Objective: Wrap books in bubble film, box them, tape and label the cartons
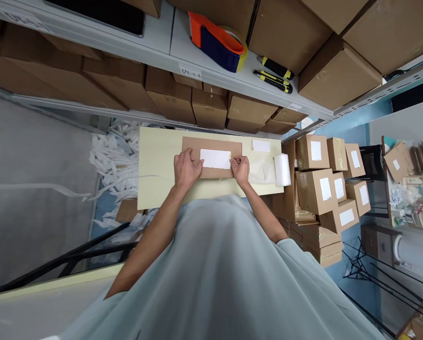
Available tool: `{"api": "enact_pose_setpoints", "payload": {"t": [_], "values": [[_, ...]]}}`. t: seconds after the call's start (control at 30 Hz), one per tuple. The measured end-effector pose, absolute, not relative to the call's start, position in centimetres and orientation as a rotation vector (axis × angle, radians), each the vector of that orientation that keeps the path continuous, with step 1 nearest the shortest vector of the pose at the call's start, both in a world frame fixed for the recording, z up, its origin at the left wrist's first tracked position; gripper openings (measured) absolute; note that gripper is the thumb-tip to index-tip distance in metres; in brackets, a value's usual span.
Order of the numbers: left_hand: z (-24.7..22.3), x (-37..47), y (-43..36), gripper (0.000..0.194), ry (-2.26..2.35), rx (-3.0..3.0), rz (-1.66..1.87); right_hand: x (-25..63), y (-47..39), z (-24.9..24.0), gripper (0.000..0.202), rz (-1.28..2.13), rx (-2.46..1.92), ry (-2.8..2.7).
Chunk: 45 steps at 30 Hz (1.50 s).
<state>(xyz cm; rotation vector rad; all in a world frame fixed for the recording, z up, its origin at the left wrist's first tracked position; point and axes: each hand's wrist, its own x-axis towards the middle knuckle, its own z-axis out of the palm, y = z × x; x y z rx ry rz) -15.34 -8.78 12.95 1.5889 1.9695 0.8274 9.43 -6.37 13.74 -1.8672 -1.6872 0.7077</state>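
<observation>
The spread left hand (188, 168) is steadying the box (215, 143) beneath, the right hand (240, 169) pinching the label (215, 159), seemingly so it's lying straight.

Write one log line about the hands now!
left hand: thumb at left edge of white label; right hand: fingertips at label's right edge; label: on brown cardboard box; box: on pale yellow tabletop

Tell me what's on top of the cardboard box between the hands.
A white label is on the cardboard box, left hand at one end, right hand at the other. The box surface beneath them is hidden.
</observation>
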Motion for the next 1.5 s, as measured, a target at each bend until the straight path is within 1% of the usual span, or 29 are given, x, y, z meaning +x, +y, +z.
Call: {"api": "enact_pose_setpoints", "payload": {"t": [0.03, 0.07, 0.13, 0.2, 0.3, 0.4, 0.5, 0.7, 0.87, 1.0, 1.1, 1.23, 1.33, 1.4, 1.5], "values": [[13.2, -15.1, -8.9, 0.059, 1.995, 1.580, 0.834, 9.3, -6.6, 14.0, 0.020, 0.672, -1.859, -1.729], [13.5, -14.8, -9.1, 0.064, 2.006, 1.585, 0.836, 9.2, -6.9, 14.2, 0.023, 0.636, -1.832, -1.797], [14.0, -13.7, -9.3, 0.059, 1.950, 1.665, 0.818, 8.5, -7.5, 14.6, 0.033, 0.583, -1.731, -1.991], [14.5, -12.3, -9.3, 0.054, 1.792, 1.806, 0.770, 7.5, -7.8, 14.7, 0.045, 0.583, -1.636, -2.183], [14.7, -10.6, -9.1, 0.061, 1.599, 1.914, 0.664, 6.2, -7.7, 14.3, 0.059, 0.656, -1.619, -2.346], [14.6, -10.8, -8.9, 0.068, 1.602, 1.883, 0.582, 6.2, -7.2, 13.9, 0.064, 0.712, -1.650, -2.339], [14.5, -12.7, -8.9, 0.072, 1.643, 1.849, 0.546, 7.6, -6.9, 13.9, 0.064, 0.738, -1.676, -2.279], [14.4, -15.5, -9.2, 0.072, 1.708, 1.830, 0.468, 9.5, -6.9, 14.1, 0.060, 0.727, -1.782, -2.215], [14.7, -12.9, -9.7, 0.070, 1.711, 1.837, 0.522, 7.8, -7.5, 13.6, 0.060, 0.625, -1.819, -2.189], [14.9, -10.8, -9.7, 0.067, 1.653, 1.844, 0.506, 7.0, -7.3, 13.4, 0.057, 0.656, -1.814, -2.202], [15.0, -11.6, -9.8, 0.067, 1.686, 1.822, 0.498, 7.9, -7.0, 13.5, 0.058, 0.667, -1.846, -2.168], [14.6, -14.6, -10.9, 0.069, 1.764, 1.752, 0.547, 10.9, -8.1, 13.7, 0.064, 0.716, -1.912, -2.025], [13.6, -16.1, -12.5, 0.069, 1.860, 1.619, 0.624, 13.6, -11.0, 13.4, 0.067, 0.721, -2.002, -1.749], [12.8, -16.3, -13.5, 0.072, 1.910, 1.509, 0.667, 14.4, -13.4, 12.8, 0.064, 0.780, -2.075, -1.591], [11.9, -15.9, -14.0, 0.076, 1.908, 1.434, 0.682, 12.9, -16.1, 11.1, 0.052, 1.018, -2.084, -1.603]]}}
